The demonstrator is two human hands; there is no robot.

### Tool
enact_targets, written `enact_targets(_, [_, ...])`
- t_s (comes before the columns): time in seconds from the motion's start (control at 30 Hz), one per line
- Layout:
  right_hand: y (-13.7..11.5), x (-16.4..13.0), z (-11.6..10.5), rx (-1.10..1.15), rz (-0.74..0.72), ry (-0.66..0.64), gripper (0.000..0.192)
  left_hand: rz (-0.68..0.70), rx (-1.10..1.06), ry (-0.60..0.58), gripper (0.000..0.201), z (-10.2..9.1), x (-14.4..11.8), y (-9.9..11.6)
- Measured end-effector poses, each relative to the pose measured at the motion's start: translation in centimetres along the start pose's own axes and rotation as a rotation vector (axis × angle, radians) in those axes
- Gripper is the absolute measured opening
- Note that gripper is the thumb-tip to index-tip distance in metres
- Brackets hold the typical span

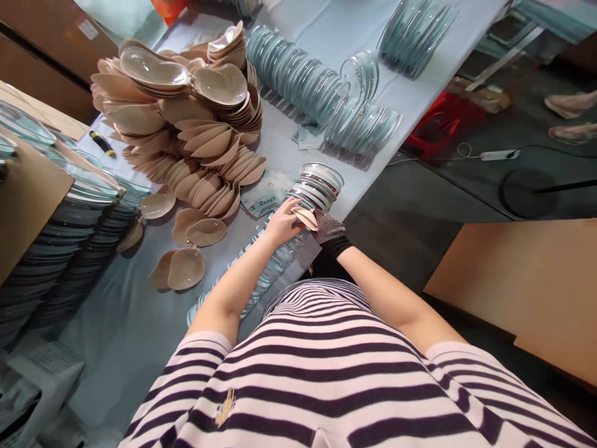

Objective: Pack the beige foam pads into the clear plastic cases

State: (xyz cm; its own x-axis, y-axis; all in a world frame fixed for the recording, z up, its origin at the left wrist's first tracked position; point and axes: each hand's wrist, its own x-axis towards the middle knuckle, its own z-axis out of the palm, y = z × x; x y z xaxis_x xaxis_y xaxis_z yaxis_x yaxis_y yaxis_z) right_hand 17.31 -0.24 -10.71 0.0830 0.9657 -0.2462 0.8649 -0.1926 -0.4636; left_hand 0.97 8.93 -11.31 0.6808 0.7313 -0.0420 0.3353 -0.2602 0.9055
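Between my two hands is a small beige bra cup [306, 217], seen partly edge-on and held above the table's near edge. My bare left hand [282, 223] has its fingers closed about its left side. My right hand [330, 228], in a dark dotted glove, pinches its right end. Just beyond my hands stands a stack of clear round plastic cases [318, 180], some with beige showing inside. Below my left forearm runs a row of clear cases [265, 277], partly hidden by the arm.
A large heap of beige bra cups [186, 124] covers the table's left side, with loose pairs [186, 269] nearer me. Rows of clear cases [298, 74] stand at the back. Printed cards [267, 194] lie mid-table. Cartons [517, 292] stand right; a yellow-black cutter [102, 143] lies left.
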Motion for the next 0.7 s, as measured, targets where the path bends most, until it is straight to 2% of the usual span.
enact_targets(0.13, [0.4, 0.3, 0.5, -0.111, 0.145, -0.026, 0.042, 0.041, 0.035, -0.025, 0.016, 0.1, 0.1, -0.4])
enact_targets(0.23, [0.5, 0.8, 1.0, -0.186, 0.103, -0.075, 0.048, 0.092, 0.114, -0.092, 0.014, -0.1, 0.1, -0.3])
enact_targets(0.33, [0.8, 0.8, 0.6, -0.204, 0.08, -0.062, 0.048, 0.113, 0.22, -0.145, 0.014, -0.5, 0.2, -0.1])
enact_targets(0.53, [1.4, -1.4, 0.2, -0.137, 0.068, -0.006, 0.039, 0.095, 0.271, -0.1, 0.02, -0.5, 0.2, 0.0])
enact_targets(0.7, [1.2, 0.0, 1.6, -0.11, 0.116, -0.07, 0.04, 0.109, 0.261, -0.151, 0.017, -0.5, -0.1, 0.2])
